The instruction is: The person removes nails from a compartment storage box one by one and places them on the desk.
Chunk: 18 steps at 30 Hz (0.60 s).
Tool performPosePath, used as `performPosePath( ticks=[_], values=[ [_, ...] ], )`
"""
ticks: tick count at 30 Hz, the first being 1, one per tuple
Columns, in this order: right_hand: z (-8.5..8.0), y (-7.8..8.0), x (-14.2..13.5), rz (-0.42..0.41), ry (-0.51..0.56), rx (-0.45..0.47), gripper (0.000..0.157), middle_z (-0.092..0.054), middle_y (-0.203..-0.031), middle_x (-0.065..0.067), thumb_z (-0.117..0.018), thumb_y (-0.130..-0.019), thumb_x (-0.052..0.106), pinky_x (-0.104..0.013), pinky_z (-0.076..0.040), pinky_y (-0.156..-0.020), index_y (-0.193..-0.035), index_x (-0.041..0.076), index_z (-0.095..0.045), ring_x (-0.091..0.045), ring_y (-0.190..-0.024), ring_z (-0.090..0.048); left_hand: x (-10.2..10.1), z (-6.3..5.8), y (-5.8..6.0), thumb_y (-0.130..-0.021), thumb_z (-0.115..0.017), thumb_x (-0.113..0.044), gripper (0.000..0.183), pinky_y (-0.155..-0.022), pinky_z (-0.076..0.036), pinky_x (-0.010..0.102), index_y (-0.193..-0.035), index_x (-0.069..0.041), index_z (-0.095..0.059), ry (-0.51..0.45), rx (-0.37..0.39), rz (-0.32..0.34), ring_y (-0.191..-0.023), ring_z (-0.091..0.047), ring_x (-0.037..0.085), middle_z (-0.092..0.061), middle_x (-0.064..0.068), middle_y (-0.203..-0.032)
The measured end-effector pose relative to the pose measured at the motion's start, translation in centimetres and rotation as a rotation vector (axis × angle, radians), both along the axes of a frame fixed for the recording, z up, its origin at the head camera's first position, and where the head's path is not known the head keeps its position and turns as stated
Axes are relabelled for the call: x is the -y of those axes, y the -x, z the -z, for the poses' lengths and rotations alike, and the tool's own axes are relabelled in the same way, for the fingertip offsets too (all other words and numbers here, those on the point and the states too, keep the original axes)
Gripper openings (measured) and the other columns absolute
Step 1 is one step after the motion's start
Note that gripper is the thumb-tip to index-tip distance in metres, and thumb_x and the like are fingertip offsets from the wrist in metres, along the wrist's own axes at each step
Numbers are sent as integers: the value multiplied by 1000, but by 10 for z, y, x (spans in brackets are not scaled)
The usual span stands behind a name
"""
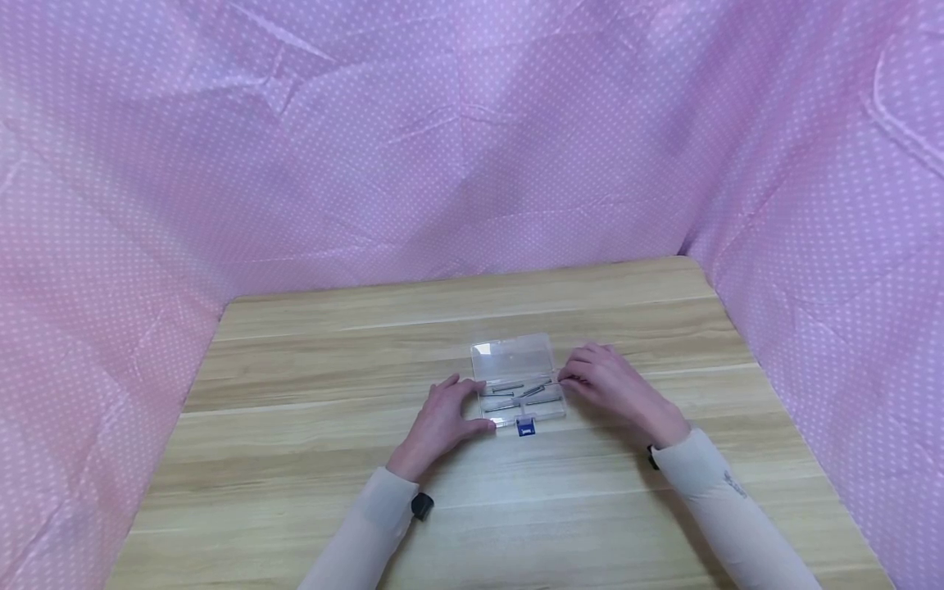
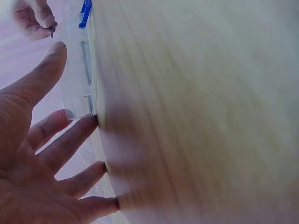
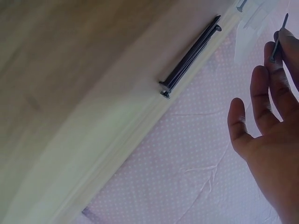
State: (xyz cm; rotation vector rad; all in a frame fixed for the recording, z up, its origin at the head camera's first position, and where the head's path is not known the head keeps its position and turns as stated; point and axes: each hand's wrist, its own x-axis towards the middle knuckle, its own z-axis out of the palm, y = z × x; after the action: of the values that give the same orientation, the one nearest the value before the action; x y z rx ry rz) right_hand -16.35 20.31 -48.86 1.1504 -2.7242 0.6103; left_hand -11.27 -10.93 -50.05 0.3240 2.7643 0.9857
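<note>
A clear plastic box (image 1: 516, 358) lies on the table with its lid laid back and a blue latch (image 1: 525, 427) at the front. Several dark nails (image 1: 533, 392) lie inside it. My left hand (image 1: 442, 416) is at the box's left side, thumb by the front corner and fingertips at the side, fingers spread and fairly straight. Just right of the box, my right hand (image 1: 601, 381) pinches a nail (image 3: 279, 44) between thumb and fingertips. In the right wrist view, a small bunch of nails (image 3: 189, 56) lies on the table near that hand.
The wood-grain table (image 1: 310, 442) has rounded far corners. Pink dotted cloth (image 1: 442, 164) hangs behind it and along both sides. Each wrist wears a dark device, such as the black one (image 1: 422, 506) on the left.
</note>
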Motion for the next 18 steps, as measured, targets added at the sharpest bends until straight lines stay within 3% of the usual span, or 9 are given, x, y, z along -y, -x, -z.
performPosePath(
  ticks=[5, 12, 18],
  values=[
    [0, -1, -4, 5, -12, -5, 10, -73, -101, -2, -80, -89, 10, -48, -50, -91, -99, 12, -78, -28, -104, -64, 0, 0, -1, -79, -91, -37, 63, -124, -19, 63, -131, -12, -67, -3, 1, -2, -146, -39, 42, -65, 12, -139],
    [-1, -4, -10, 42, -10, 29, 11, -72, -103, -3, -79, -89, 9, -53, -49, -96, -100, 13, -78, -30, -107, -64, -1, 0, -1, -79, -90, -37, 63, -124, -19, 63, -132, -12, -67, -2, 8, -5, -147, -39, 42, -64, 12, -140],
    [1, -3, -16, 47, 3, -7, 9, -72, -99, -3, -81, -88, 12, -54, -50, -92, -97, 12, -78, -31, -104, -64, -1, 1, 0, -79, -90, -38, 63, -124, -19, 62, -132, -11, -67, 6, 5, -5, -147, -39, 42, -64, 12, -140]
  ],
)
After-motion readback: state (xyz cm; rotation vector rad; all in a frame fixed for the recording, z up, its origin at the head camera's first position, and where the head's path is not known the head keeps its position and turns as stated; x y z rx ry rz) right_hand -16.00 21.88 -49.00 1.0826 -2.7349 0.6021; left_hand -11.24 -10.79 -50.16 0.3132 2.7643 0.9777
